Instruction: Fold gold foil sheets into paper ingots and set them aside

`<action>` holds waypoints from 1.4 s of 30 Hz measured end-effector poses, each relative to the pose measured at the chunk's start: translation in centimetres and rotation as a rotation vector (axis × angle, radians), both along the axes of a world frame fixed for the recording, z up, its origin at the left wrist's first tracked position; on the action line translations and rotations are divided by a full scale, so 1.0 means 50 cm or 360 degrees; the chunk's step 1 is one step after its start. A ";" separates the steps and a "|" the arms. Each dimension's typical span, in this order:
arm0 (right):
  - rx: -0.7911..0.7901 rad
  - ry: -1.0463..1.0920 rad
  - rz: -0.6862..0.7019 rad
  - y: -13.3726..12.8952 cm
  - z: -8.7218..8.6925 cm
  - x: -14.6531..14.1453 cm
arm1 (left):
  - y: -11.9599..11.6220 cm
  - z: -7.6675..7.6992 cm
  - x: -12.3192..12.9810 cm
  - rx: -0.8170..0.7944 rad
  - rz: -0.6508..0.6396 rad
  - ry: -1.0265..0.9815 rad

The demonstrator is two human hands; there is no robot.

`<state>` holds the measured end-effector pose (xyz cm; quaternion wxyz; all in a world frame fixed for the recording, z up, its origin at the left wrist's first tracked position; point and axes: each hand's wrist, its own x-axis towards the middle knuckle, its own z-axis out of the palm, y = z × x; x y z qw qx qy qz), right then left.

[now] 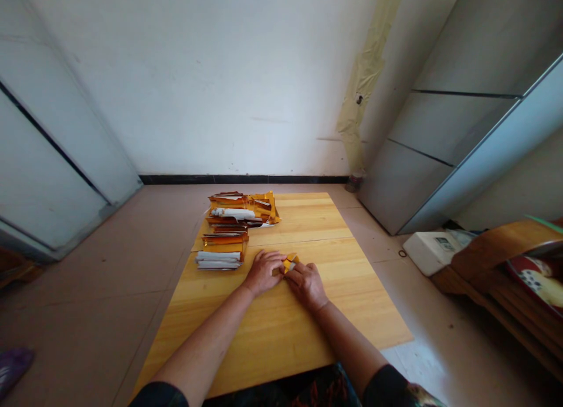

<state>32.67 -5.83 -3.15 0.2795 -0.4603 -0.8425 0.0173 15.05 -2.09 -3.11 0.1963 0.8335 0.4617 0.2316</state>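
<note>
The left hand [264, 272] and right hand [307, 285] form a closed grip, pressed together on a small folded gold-foil paper piece [290, 263]. The fingers hide its lower part, so its full shape cannot be determined. The piece sits between both hands on the wooden counter [281, 336]. Farther ahead and left lie stacked gold-and-white foil strips [233, 219].

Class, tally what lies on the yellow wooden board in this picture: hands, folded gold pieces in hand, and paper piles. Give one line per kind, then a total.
Bare hands: 2 (left hand, right hand)
Small folded gold foil piece between them: 1
Pile of folded gold and white paper strips: 1 (strips too packed to count)
Total: 4
</note>
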 end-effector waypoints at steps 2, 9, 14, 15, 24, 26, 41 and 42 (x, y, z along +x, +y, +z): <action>-0.0037 0.0024 -0.0053 0.003 -0.001 -0.001 | 0.000 -0.001 -0.001 0.0001 -0.0017 0.0003; -0.0197 0.0119 -0.0160 0.015 -0.009 -0.002 | 0.001 -0.005 -0.001 0.0024 -0.0015 0.0015; -0.0224 0.0170 -0.0113 0.011 -0.006 0.001 | -0.001 -0.002 0.000 0.0010 -0.0010 0.0032; -0.0221 0.0167 -0.0099 0.009 -0.004 0.001 | -0.001 -0.001 0.000 0.0004 -0.0010 0.0037; -0.0152 -0.0029 -0.0051 0.008 0.001 -0.008 | -0.002 0.002 0.002 0.0020 -0.0006 0.0045; -0.0146 -0.0048 -0.0050 0.009 -0.003 -0.007 | -0.003 0.003 0.002 0.0027 -0.0004 0.0039; -0.0147 -0.0055 0.0095 0.006 -0.008 0.001 | -0.007 0.014 0.003 -0.0001 -0.0028 0.0026; -0.0168 -0.0010 0.0117 0.006 -0.008 0.006 | -0.007 0.014 0.003 -0.0007 -0.0023 0.0028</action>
